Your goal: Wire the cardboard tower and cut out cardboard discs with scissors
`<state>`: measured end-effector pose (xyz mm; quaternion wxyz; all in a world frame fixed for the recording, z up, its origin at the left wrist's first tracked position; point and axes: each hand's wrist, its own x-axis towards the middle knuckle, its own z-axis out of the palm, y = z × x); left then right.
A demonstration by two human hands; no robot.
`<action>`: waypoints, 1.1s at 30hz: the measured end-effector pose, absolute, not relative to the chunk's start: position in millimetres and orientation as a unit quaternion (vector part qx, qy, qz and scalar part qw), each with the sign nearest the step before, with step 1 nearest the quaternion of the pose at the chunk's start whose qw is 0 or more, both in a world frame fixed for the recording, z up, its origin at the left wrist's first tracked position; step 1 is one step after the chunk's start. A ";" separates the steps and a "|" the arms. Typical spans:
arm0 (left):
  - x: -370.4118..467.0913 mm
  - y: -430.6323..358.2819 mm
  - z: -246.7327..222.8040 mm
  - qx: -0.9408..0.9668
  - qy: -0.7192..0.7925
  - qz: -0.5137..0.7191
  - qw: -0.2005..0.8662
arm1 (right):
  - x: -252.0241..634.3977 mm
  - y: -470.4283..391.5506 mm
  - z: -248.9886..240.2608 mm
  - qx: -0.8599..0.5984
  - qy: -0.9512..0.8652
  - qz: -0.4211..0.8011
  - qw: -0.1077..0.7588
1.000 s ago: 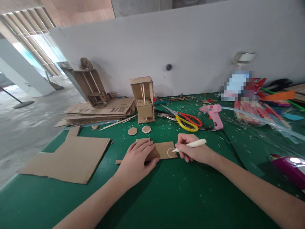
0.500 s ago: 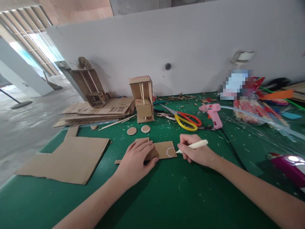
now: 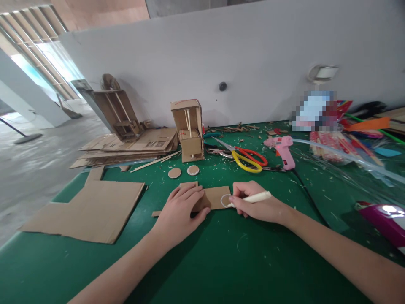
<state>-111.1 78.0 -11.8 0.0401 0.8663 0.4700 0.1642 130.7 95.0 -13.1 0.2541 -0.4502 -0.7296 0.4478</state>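
Observation:
My left hand lies flat over a small cardboard piece, pressing it to the table with thumb and fingers apart. A thin cardboard strip pokes out on its left, and another cardboard edge shows behind the fingers. My right hand is closed around a cream-white marker, held like a pen. Its tip is at the right end of the cardboard, at the lower part of a curved white line. Two cardboard discs lie beyond my left hand; the right one has a white edge.
A cardboard frame with sticks stands ahead. Red-and-yellow-handled scissors and a pink glue gun with its cord lie right of it. On the left are a large cardboard sheet and stacked cardboard. A purple object sits far right.
My right hand has shifted slightly left with the marker; the tip has moved from the cardboard's right edge to the curved line. My left hand has stayed in place.

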 end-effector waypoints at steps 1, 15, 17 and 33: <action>-111.0 78.2 -12.0 0.867 0.469 0.165 0.040 | 130.6 95.3 -13.8 -0.450 -0.731 0.445 0.254; -111.3 78.1 -12.0 0.865 0.476 0.151 0.042 | 143.1 104.7 -13.9 -0.511 -0.695 0.390 0.321; -111.5 77.8 -12.2 0.865 0.477 0.150 0.043 | 144.5 107.0 -14.9 -0.532 -0.655 0.383 0.376; -111.4 78.1 -13.4 0.869 0.466 0.163 0.037 | 136.1 101.8 -15.4 -0.463 -0.722 0.425 0.288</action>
